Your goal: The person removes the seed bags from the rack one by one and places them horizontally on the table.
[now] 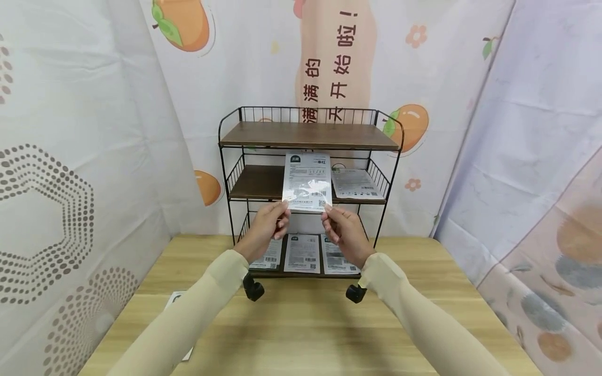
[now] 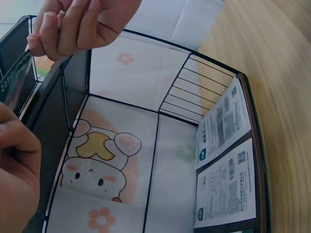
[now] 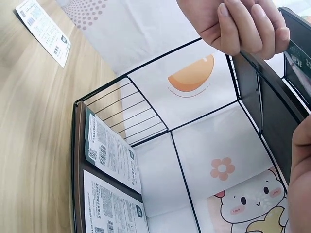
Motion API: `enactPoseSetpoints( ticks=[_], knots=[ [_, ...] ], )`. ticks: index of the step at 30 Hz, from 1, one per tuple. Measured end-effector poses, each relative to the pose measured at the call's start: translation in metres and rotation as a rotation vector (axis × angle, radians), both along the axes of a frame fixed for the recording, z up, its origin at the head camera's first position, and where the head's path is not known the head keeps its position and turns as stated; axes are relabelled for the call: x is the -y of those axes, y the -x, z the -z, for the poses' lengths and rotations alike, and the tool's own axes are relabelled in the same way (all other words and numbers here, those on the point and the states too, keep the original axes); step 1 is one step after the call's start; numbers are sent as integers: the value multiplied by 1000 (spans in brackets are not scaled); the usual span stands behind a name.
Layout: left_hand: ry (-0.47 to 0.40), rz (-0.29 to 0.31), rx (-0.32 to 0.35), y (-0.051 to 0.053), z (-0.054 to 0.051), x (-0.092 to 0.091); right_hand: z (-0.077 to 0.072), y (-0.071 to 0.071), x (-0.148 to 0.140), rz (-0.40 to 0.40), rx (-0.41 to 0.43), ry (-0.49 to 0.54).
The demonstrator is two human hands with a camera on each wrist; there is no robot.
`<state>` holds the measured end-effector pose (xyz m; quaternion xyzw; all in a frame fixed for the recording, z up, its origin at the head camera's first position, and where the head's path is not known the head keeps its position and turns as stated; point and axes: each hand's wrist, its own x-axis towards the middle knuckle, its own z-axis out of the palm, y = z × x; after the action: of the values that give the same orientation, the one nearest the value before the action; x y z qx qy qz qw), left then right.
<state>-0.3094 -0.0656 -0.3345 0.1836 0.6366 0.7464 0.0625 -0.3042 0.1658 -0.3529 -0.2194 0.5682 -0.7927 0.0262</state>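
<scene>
A flat white printed packet [image 1: 308, 180] with a green logo is held tilted in front of the middle shelf [image 1: 256, 183]. My left hand [image 1: 267, 225] pinches its near left corner between thumb and fingers. At the near right corner, my right hand [image 1: 345, 230] pinches it the same way. Both wrist views catch the packet almost edge-on, with a dark green face [image 2: 15, 80] showing. A similar packet [image 1: 356, 184] lies on the right part of that shelf. Three more, among them a middle packet [image 1: 302, 253], lie side by side on the bottom shelf.
The black wire rack [image 1: 220, 172] has a brown top board [image 1: 305, 134] above the held packet and wire side rails. It stands on a wooden table [image 1: 301, 329], with black curved feet [image 1: 254, 289] in front. Another white packet [image 3: 44, 29] lies on the table at left. Printed cloth hangs behind.
</scene>
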Motion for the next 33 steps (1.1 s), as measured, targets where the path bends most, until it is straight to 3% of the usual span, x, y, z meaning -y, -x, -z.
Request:
enactPoseSetpoints(
  ticks=[5, 11, 15, 25, 33],
  knots=[
    [-97, 47, -4, -2, 4, 4, 1, -3, 2, -59, 1, -3],
    [-159, 110, -32, -2, 4, 7, -1, -5, 4, -60, -11, 7],
    [-99, 79, -49, -3, 4, 10, 1, -5, 4, -57, -25, -33],
    [166, -8, -87, -6, 10, 14, 11, -5, -1, -9, -10, -90],
    [196, -37, -123, -13, 13, 16, 16, -7, -3, 12, -64, -193]
  ],
)
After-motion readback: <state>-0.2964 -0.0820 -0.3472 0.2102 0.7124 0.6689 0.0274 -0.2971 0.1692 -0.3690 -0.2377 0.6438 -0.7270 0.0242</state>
